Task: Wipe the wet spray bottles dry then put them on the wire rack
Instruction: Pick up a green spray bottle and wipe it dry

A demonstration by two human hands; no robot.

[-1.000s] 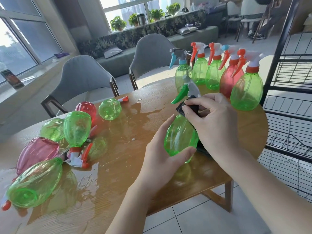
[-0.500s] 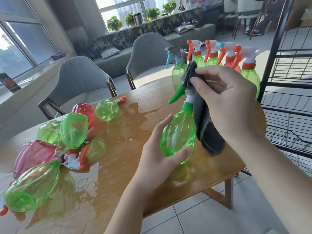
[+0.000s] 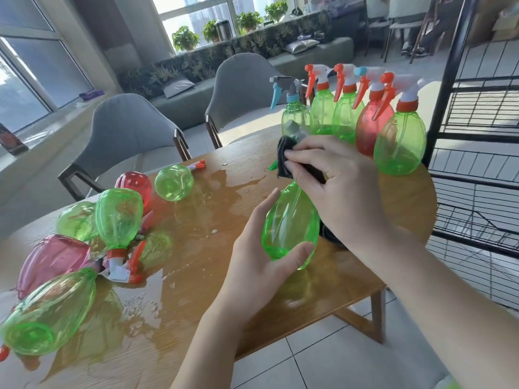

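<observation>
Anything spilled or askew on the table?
Yes. A water puddle spreads across the round wooden table, and a heap of green and red plastic spray bottles lies tipped over in it at the left, while five others stand upright.

Right hand (image 3: 341,189) down again from its raised spot of half a second ago, now pressing the dark cloth (image 3: 286,160) around the neck and trigger of the green bottle (image 3: 290,223); cloth bunched there rather than hanging loose beside the bottle; green trigger mostly covered, only its tip and the grey nozzle showing
</observation>
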